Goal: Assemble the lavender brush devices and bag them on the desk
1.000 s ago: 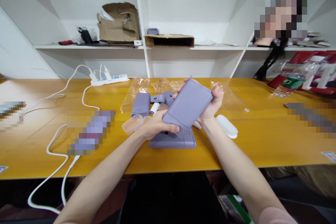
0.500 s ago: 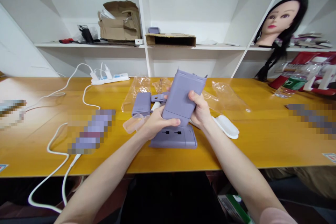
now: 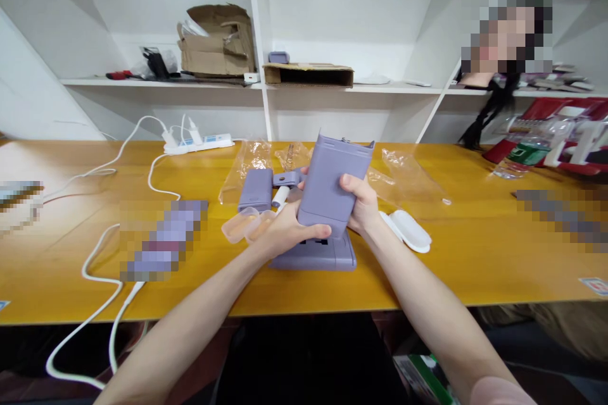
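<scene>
So: one rectangular lavender plastic casing [image 3: 331, 180], held upright with a slight lean, its top end rising above both hands and its lower end at a flat lavender plastic base with black socket slots [image 3: 327, 259]; whether the two touch cannot be told. Left hand [image 3: 287, 231]: grip closed, fingers across the casing's lower front. Right hand [image 3: 361, 204]: grip closed on the casing's right edge, thumb on its front. Near the left hand: a clear plastic tray [image 3: 242, 226], a lavender plastic block [image 3: 255, 190], a small lavender bracket [image 3: 287, 178], a short white cylinder [image 3: 280, 196]. Just beside the right hand: a white oval plastic cover [image 3: 411, 231], a crumpled clear plastic bag [image 3: 403, 174]. All lie on a yellow wooden tabletop [image 3: 456, 266], with a white power strip [image 3: 199, 144] at its far side.
</scene>
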`<state>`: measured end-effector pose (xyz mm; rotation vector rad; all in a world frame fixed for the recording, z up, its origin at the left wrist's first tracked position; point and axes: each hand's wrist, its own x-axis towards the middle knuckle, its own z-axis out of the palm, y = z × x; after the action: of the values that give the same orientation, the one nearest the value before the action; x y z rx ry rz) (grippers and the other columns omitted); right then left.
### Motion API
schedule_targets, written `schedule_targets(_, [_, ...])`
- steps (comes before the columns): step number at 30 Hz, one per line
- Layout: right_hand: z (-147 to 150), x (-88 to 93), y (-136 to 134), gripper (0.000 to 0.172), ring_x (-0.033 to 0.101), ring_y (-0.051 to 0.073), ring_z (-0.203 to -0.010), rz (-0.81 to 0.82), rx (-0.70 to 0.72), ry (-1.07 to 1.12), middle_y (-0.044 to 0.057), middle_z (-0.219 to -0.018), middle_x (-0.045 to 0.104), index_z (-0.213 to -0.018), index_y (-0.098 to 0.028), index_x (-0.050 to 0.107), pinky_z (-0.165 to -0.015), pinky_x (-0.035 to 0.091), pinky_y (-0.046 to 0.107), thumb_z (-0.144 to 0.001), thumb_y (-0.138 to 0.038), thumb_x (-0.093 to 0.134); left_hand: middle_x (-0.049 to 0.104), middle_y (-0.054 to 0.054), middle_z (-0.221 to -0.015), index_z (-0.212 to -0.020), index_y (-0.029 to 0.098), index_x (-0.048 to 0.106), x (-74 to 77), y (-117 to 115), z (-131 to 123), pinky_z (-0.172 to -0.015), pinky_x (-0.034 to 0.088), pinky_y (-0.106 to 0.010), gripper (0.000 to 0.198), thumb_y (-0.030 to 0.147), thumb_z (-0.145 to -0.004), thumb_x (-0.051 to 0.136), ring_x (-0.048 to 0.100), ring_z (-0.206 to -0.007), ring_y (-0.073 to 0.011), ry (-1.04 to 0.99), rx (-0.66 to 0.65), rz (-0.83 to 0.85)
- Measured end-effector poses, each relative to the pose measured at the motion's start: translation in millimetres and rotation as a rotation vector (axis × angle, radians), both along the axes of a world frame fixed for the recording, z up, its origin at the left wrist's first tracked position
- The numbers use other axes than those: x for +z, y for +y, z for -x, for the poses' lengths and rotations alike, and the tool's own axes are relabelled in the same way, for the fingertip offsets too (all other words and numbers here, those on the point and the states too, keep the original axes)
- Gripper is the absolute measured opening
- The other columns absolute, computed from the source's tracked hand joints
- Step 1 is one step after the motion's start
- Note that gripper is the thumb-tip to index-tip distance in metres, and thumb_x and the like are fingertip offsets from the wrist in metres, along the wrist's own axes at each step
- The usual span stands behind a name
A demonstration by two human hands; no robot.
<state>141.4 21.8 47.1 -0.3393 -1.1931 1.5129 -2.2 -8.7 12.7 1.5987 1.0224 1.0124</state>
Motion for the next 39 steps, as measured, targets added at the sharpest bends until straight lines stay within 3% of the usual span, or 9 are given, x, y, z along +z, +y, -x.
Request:
schedule_targets(3, [-0.3, 1.7, -1.4, 0.045, 0.069, 0.033, -0.088, 0.002, 0.013, -0.008, 0.01, -0.092, 0.072, -0.097, -0.019, 0.062, -0.07, 0.058, 0.048, -0.058, -0.038, 0.071, 0.067, -0.008, -0.093, -0.096, 0.014, 0.065, -1.4, 0.4, -0.6, -0.077, 0.048, -0.035, 0.048, 0.046, -0.062, 0.076, 0.061, -0.088, -0.0233, 0.055, 0.01, -0.023])
schedule_targets(7, [0.0, 4.5, -3.7, 0.046, 0.068, 0.034, -0.09, 0.017, 0.041, -0.023, 0.012, -0.095, 0.072, -0.096, -0.019, 0.063, -0.068, 0.058, 0.049, -0.057, -0.041, 0.071, 0.068, -0.006, -0.09, -0.094, 0.015, 0.065, -2.5, -1.2, 0.3, -0.074, 0.048, -0.032, 0.046, 0.042, -0.06, 0.078, 0.061, -0.085, -0.0212, -0.015, -0.002, -0.039])
schedule_targets(12, [-0.3, 5.7, -7.4, 0.049, 0.067, 0.035, -0.092, 0.029, 0.169, -0.072, 0.013, -0.102, 0.07, -0.095, -0.018, 0.065, -0.072, 0.057, 0.051, -0.059, -0.051, 0.069, 0.065, -0.003, -0.076, -0.084, 0.015, 0.064, -0.1, -6.0, 0.6, -0.069, 0.047, -0.03, 0.04, 0.038, -0.056, 0.08, 0.059, -0.078, -0.0199, -0.095, 0.01, -0.01])
schedule_targets(18, [2.0, 3.9, -18.6, 0.04, 0.068, 0.033, -0.088, -0.039, 0.034, -0.008, 0.01, -0.09, 0.072, -0.097, -0.018, 0.064, -0.072, 0.057, 0.05, -0.061, -0.036, 0.069, 0.061, -0.003, -0.075, -0.075, 0.015, 0.063, -6.3, -3.2, 4.4, -0.062, 0.044, -0.027, 0.042, 0.04, -0.048, 0.082, 0.056, -0.075, -0.019, -0.241, -0.027, 0.011])
schedule_targets(21, [2.4, 3.8, -20.7, 0.043, 0.067, 0.033, -0.092, -0.095, 0.047, -0.006, 0.011, -0.09, 0.072, -0.098, -0.019, 0.064, -0.074, 0.057, 0.049, -0.06, -0.036, 0.07, 0.063, -0.006, -0.082, -0.079, 0.014, 0.065, -9.4, -0.9, 7.0, -0.063, 0.045, -0.028, 0.046, 0.042, -0.048, 0.082, 0.057, -0.08, -0.0207, -0.252, -0.05, 0.004])
schedule_targets(30, [2.3, 6.7, -15.0, 0.036, 0.068, 0.032, -0.092, -0.084, -0.06, 0.022, 0.01, -0.091, 0.072, -0.096, -0.019, 0.063, -0.076, 0.057, 0.049, -0.064, -0.034, 0.066, 0.059, 0.0, -0.067, -0.085, 0.015, 0.062, 9.8, -13.0, -4.2, -0.06, 0.044, -0.028, 0.045, 0.039, -0.052, 0.08, 0.055, -0.065, -0.0161, -0.131, 0.083, 0.028])
schedule_targets(39, [-4.4, 4.9, -0.4, 0.056, 0.066, 0.034, -0.1, 0.003, 0.159, -0.06, 0.011, -0.104, 0.071, -0.102, -0.02, 0.064, -0.079, 0.056, 0.05, -0.062, -0.059, 0.066, 0.063, -0.001, -0.074, -0.087, 0.016, 0.062, 6.5, -4.7, 5.1, -0.063, 0.045, -0.028, 0.042, 0.042, -0.057, 0.077, 0.057, -0.069, -0.0167, -0.054, -0.014, 0.085])
